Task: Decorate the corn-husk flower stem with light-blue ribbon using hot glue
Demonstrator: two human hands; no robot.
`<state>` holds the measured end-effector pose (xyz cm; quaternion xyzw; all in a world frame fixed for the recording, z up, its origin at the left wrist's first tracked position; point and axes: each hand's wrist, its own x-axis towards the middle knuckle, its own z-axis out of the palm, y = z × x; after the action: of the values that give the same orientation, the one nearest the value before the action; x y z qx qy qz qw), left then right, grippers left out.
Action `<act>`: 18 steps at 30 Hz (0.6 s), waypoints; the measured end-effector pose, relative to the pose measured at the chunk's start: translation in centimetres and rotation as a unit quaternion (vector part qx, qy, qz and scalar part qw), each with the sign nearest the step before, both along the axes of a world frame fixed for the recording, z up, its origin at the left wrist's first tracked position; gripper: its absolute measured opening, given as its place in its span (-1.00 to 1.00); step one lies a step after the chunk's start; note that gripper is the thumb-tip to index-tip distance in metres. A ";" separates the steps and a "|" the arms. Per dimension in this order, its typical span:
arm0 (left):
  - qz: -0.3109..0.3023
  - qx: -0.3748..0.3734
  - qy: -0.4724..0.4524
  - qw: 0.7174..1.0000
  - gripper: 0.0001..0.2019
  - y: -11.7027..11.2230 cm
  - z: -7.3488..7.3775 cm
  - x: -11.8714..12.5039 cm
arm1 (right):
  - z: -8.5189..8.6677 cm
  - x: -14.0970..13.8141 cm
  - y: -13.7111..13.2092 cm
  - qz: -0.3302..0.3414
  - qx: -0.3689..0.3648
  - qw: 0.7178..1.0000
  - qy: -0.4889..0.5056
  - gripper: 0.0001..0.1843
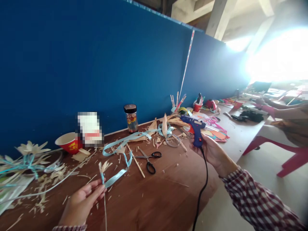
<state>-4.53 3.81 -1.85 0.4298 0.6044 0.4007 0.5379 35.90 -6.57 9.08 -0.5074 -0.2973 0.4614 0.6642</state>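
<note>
My left hand (84, 200) pinches a husk flower (104, 168) on a thin stem, at the spot where light blue ribbon (116, 178) wraps below its pale petals. From there the ribbon trails away over the brown table (154, 199). On the right, my right hand (209, 150) is closed around the handle of a blue glue gun (198, 136). Its nozzle points left, and a black cord hangs down from the grip. Black-handled scissors (151, 160) lie spread on the table between my hands, beside a thin wooden stick (137, 163).
A tilted red paper cup (68, 144) and a black-lidded jar (131, 118) stand along the blue partition (108, 64). Finished-looking husk flowers (30, 157) lie at left. Husk scraps (152, 126) litter the table. Another person's arm (279, 109) and a pink stool (262, 144) are at right.
</note>
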 end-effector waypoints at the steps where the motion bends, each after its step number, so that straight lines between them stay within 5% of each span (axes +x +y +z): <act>1: -0.013 0.007 0.020 1.000 -0.56 0.0 0.1 0.0 | 0.2 -0.6 0.0 0.017 -0.013 1.000 0.004 -0.75; 8: -0.059 0.033 0.133 0.989 -0.64 0.1 1.6 0.0 | -1.4 -5.1 0.8 0.099 -0.047 0.992 0.056 -0.67; 18: -0.026 -0.040 -0.005 0.999 -0.63 0.4 1.7 -1.1 | -4.1 -11.3 3.2 0.216 -0.078 0.970 0.077 -0.65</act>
<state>-5.58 4.18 -0.19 0.4218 0.6057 0.3639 0.5682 24.57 -3.36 5.02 -0.4441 -0.3111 0.6536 0.5280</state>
